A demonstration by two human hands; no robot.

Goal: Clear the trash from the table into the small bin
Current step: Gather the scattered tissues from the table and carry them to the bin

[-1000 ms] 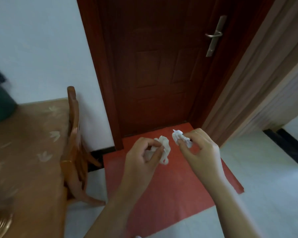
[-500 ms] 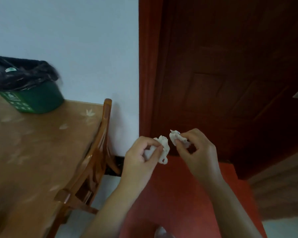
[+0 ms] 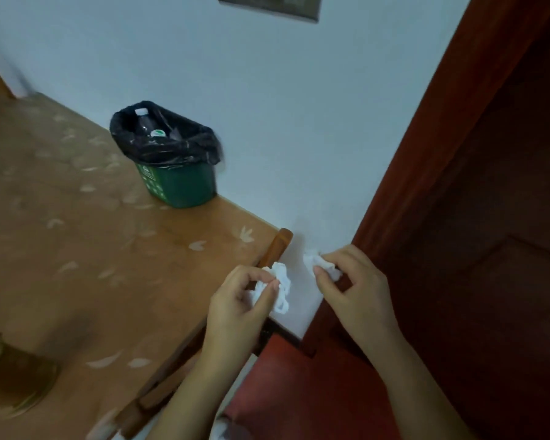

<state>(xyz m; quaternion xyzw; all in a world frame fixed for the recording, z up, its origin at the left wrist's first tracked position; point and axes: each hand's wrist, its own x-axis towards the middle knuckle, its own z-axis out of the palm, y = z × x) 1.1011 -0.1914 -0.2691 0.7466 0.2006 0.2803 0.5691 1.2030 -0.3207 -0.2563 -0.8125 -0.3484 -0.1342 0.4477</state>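
While your left hand [image 3: 238, 309] pinches one crumpled tissue [image 3: 281, 281] and your right hand [image 3: 356, 296] pinches a second tissue [image 3: 311, 260] — fingers [image 3: 343, 255] curled on each — both wads hang near the desk [image 3: 77, 249] edge; the small green bin [image 3: 178, 182], black-lined, stands on the desk against the wall [image 3: 299, 122], well apart.

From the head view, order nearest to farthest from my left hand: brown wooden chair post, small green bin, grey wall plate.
1. Wooden chair post, just above left hand.
2. Small green bin, up-left on table.
3. Grey wall plate, top edge.
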